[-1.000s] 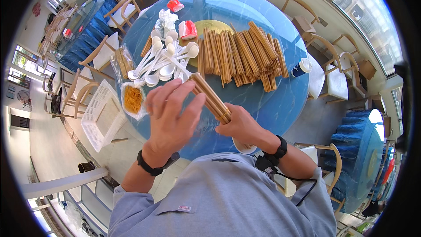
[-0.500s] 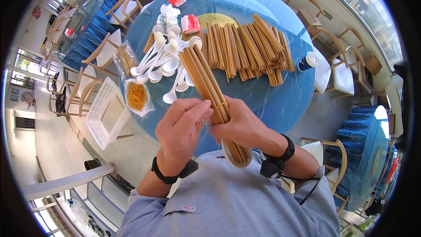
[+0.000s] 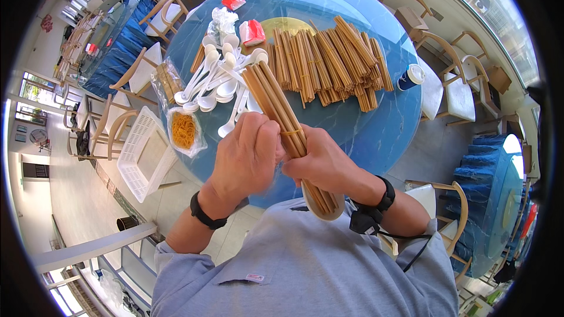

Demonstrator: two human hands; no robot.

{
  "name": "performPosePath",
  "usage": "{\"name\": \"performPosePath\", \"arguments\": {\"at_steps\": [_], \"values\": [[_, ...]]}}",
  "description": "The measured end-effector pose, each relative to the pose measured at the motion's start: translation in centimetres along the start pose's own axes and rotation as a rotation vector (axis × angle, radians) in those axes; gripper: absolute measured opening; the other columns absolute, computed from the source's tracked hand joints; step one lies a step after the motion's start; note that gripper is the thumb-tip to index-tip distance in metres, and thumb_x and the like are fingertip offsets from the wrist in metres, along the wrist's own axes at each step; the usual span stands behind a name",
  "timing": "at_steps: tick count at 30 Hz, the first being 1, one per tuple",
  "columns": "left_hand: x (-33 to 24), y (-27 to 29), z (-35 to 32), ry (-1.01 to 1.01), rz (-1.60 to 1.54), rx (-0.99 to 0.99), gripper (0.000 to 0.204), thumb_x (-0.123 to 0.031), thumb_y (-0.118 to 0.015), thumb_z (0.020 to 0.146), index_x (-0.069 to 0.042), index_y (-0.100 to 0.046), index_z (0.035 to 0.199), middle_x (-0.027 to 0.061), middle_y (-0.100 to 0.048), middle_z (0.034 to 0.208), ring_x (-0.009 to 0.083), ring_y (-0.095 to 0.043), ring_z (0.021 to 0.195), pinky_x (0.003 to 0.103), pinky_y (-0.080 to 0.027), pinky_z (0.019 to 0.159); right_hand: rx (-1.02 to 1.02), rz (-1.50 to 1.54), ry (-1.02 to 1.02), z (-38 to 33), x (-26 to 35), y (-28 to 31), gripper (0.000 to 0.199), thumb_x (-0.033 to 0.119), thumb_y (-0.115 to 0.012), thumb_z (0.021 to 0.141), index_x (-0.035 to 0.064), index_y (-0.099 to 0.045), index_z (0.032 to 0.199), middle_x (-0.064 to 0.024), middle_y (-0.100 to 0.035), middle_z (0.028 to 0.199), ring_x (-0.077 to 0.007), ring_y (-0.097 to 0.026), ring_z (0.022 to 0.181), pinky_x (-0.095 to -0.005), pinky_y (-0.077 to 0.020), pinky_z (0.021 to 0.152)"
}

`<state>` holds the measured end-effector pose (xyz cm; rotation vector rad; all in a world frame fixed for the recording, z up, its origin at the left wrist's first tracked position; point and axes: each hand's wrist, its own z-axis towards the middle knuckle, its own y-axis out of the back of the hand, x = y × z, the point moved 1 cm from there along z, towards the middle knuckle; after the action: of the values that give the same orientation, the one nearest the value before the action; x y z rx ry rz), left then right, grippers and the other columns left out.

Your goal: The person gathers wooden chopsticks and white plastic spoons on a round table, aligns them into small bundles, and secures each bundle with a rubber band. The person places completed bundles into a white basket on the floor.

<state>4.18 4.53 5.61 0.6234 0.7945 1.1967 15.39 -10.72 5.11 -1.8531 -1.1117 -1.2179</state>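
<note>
A bundle of wooden chopsticks [image 3: 272,97] slants up in front of my chest, with a thin yellow rubber band [image 3: 290,133] round its middle. My right hand [image 3: 323,155] wraps the bundle from the right, below the band. Under that hand, the pale bowl of a spoon [image 3: 333,216] shows behind the chopstick ends. My left hand [image 3: 248,154] is closed in a fist against the bundle's left side, level with the band; whatever its fingers pinch is hidden. White spoons [image 3: 205,103] lie heaped on the table beyond my left hand. A pile of banded chopstick bundles [image 3: 329,61] lies farther right.
On the round blue table [image 3: 364,141] are a bag of yellow rubber bands [image 3: 183,130], red-and-white packets [image 3: 252,33], clear plastic wrapping [image 3: 222,23] and a blue cup with white lid [image 3: 411,77]. A white plastic basket [image 3: 138,158] stands at the left. Wooden chairs [image 3: 440,53] surround the table.
My left hand has turned from fingertips on the bundle into a tighter fist, slightly left of the band. My right hand still holds the bundle, nearly unmoved.
</note>
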Motion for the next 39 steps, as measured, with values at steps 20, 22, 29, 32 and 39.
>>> {"name": "performPosePath", "arguments": {"at_steps": [20,22,29,32,39], "values": [[3.0,1.8,0.4,0.023,0.126,-0.063,0.035,0.006,-0.079,0.084,-0.003,-0.07,0.116,0.0104,-0.065,0.1,0.0297,-0.071,0.087,0.039,-0.061,0.072,0.128,0.232,-0.068,1.4,0.1,-2.2,0.041,0.0,-0.074,0.087,-0.0048,-0.057,0.124,-0.0086,-0.064,0.088,-0.0167,-0.067,0.064,-0.0337,-0.0587,0.058],[3.3,1.7,0.0,-0.002,0.176,-0.019,0.04,0.001,-0.077,0.084,-0.002,-0.068,0.123,0.0095,-0.062,0.102,0.0283,-0.07,0.093,0.038,-0.062,0.072,0.121,0.238,-0.091,1.5,-0.3,-2.5,0.04,0.001,-0.074,0.087,-0.0042,-0.057,0.123,-0.0081,-0.064,0.087,-0.0163,-0.067,0.064,-0.0334,-0.0587,0.058],[7.3,1.5,-1.3,-0.033,0.176,-0.131,0.029,0.0,-0.079,0.084,-0.005,-0.072,0.112,0.0092,-0.065,0.102,0.0286,-0.072,0.09,0.038,-0.062,0.072,0.268,0.179,-0.131,1.1,-1.4,-1.8,0.035,0.002,-0.073,0.087,-0.003,-0.057,0.118,-0.0074,-0.063,0.081,-0.0169,-0.066,0.063,-0.0337,-0.0569,0.057],[9.0,2.0,-1.3,0.064,0.144,-0.206,0.025,0.003,-0.08,0.083,-0.007,-0.073,0.105,0.0081,-0.067,0.098,0.0291,-0.071,0.082,0.039,-0.062,0.071,0.147,-0.166,-0.025,0.6,-3.0,-1.3,0.032,0.004,-0.074,0.088,-0.0017,-0.057,0.114,-0.008,-0.064,0.084,-0.0172,-0.066,0.066,-0.0344,-0.0562,0.061],[10.1,5.2,-0.1,0.76,-0.737,-0.227,0.009,0.004,-0.065,0.096,0.003,-0.074,0.099,0.0047,-0.072,0.084,0.0106,-0.069,0.066,0.025,-0.057,0.059,-0.084,-0.224,0.021,-1.5,-5.0,-0.4,0.034,-0.002,-0.075,0.088,0.0008,-0.059,0.118,-0.0072,-0.067,0.092,-0.0152,-0.068,0.072,-0.0331,-0.0574,0.065]]}}
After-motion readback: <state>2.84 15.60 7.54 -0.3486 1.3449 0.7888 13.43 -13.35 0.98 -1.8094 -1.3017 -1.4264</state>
